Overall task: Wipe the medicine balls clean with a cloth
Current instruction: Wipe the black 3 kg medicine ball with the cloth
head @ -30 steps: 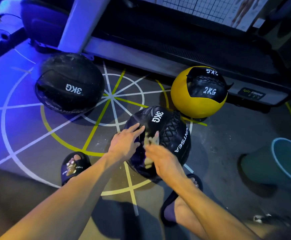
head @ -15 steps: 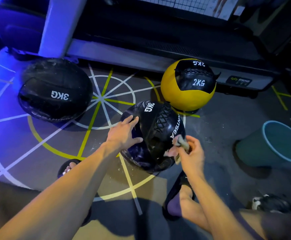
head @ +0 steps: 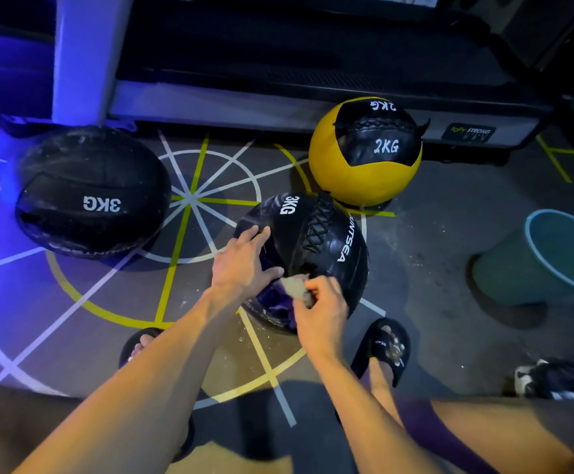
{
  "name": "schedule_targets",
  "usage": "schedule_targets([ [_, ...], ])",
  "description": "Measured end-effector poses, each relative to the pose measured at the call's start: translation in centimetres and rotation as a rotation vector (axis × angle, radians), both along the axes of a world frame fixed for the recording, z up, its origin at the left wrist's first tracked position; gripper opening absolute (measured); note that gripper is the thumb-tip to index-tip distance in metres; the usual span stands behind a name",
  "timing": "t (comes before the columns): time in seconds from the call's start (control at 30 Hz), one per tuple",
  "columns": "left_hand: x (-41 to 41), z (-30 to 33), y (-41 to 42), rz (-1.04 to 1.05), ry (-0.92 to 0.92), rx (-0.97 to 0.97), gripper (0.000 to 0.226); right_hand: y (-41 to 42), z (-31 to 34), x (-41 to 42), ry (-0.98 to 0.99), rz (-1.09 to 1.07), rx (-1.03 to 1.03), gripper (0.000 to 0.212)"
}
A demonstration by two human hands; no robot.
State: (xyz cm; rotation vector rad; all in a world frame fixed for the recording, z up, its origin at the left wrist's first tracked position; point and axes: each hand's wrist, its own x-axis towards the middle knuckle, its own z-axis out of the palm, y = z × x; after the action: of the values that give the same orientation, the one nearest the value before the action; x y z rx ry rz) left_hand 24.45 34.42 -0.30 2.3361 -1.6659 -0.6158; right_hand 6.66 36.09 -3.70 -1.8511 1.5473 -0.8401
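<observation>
Mid-wipe on center ball (head: 316,241): my left hand (head: 241,265) flat steadying, right hand (head: 319,309) pinching cloth (head: 295,285); next I'd rub downward.

Head camera, looking steeply down from above the person's own arms.

One wide-angle view: it faces forward and down at the floor (head: 432,234), close over both forearms, with the treadmill base (head: 278,104) well beyond the fingers (head: 258,234) at the top edge.
</observation>
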Motion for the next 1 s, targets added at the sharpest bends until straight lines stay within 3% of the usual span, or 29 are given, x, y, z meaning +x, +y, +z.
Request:
schedule_targets([
  [0.07, 0.3, 0.0, 0.0, 0.008, 0.008, 0.011, 0.093, 0.1, -0.2, -0.7, 0.192, 0.254, -0.140, 0.014],
  [0.13, 0.3, 0.0, 0.1, 0.002, 0.023, 0.011, 0.093, -1.0, 0.3, -2.2, 0.238, 0.301, -0.153, 0.014],
  [0.23, -0.2, 0.0, -0.4, -0.008, 0.038, -0.017, 0.092, -2.7, 1.1, -3.6, 0.019, -0.025, 0.005, 0.020],
  [0.33, -0.4, -0.3, -0.8, -0.004, 0.032, -0.028, 0.092, -2.1, 0.6, -2.2, 0.017, -0.186, 0.068, 0.024],
  [0.47, -0.3, -0.5, -0.6, 0.011, 0.016, -0.030, 0.092, 0.1, -0.2, -0.2, 0.221, 0.260, -0.057, 0.020],
  [0.53, -0.4, -0.4, -0.6, 0.000, 0.012, -0.025, 0.092, -0.4, 0.1, -1.3, 0.309, 0.368, -0.121, 0.018],
  [0.67, -0.2, -0.2, -0.5, 0.008, 0.033, -0.041, 0.091, -2.8, 0.6, -6.2, 0.156, -0.044, 0.045, 0.022],
  [0.77, 0.1, 0.0, -0.6, 0.004, 0.049, -0.023, 0.092, -3.8, 0.8, -8.5, 0.100, -0.250, 0.035, 0.024],
  [0.87, 0.6, 0.4, -1.2, -0.028, 0.067, 0.024, 0.088, -4.0, 2.9, -6.9, -0.035, -0.195, -0.018, 0.026],
  [1.0, 1.9, 0.2, -2.4, -0.064, 0.161, 0.052, 0.055, -4.2, 5.2, -3.0, -0.104, -0.008, -0.156, 0.030],
])
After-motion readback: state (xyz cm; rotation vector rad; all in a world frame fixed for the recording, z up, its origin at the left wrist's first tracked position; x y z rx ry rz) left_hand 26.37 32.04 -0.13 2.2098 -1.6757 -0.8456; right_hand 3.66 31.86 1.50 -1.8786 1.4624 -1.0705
